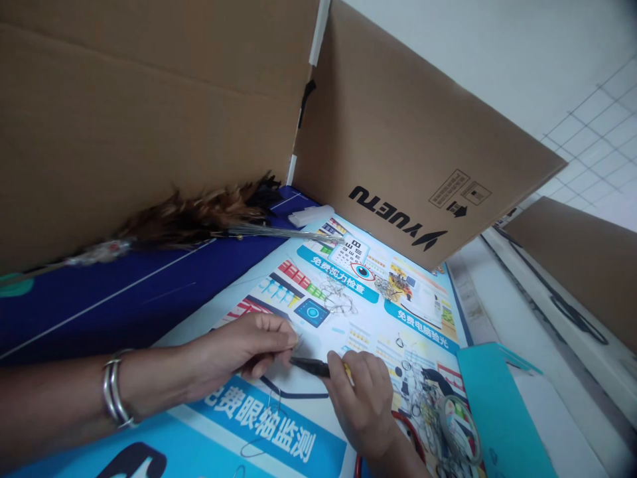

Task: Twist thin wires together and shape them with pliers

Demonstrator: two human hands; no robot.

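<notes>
My right hand [362, 398] is wrapped round a pair of pliers [312, 366] with dark, narrow jaws and a bit of yellow on the handle. The jaws point left, toward the fingertips of my left hand [261, 342]. Thumb and forefinger of that left hand are pinched together on a thin wire, of which only a short, faint piece shows by the plier tip. Below the left hand a curved thin wire [269, 408] runs down over the printed sheet; whether it joins the held piece I cannot tell. Two silver bangles [115, 392] circle my left wrist.
Cardboard panels [398, 133] wall off the back and left. Brown feathers [199, 209] and a bundle of straight wires [293, 232] lie at the rear. Bent wire pieces [338, 299] lie mid-sheet. At right are tangled small parts, a clear ring [460, 428], red handles [411, 431] and a teal box [497, 398].
</notes>
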